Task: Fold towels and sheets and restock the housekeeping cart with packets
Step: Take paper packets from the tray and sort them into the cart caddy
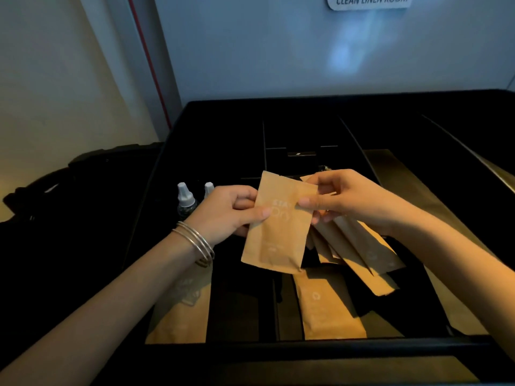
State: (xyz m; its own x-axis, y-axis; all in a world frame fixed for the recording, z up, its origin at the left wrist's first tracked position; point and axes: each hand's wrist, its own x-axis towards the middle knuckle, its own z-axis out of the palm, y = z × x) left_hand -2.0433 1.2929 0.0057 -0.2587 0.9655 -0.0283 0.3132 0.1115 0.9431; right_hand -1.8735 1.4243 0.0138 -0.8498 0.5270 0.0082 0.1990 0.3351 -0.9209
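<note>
A brown paper packet point(274, 238) with pale print hangs upright over the black cart tray point(223, 107). My left hand point(231, 211) pinches its left edge, thumb on the front. My right hand point(351, 201) pinches the packet's upper right corner and also grips a fanned bunch of several brown packets point(362, 254) that slant down to the right. More brown packets lie flat in the tray's compartments: one at the front left point(181, 316), one in the front middle point(328, 310).
Two small bottles with white caps point(184, 199) stand in the tray's left compartment, just behind my left wrist. Thin dividers point(264, 146) split the tray. A dark bag point(69, 204) hangs off the cart's left side. A wall stands close behind, with a "CLEAN LINEN ROOM" sign point(370, 1).
</note>
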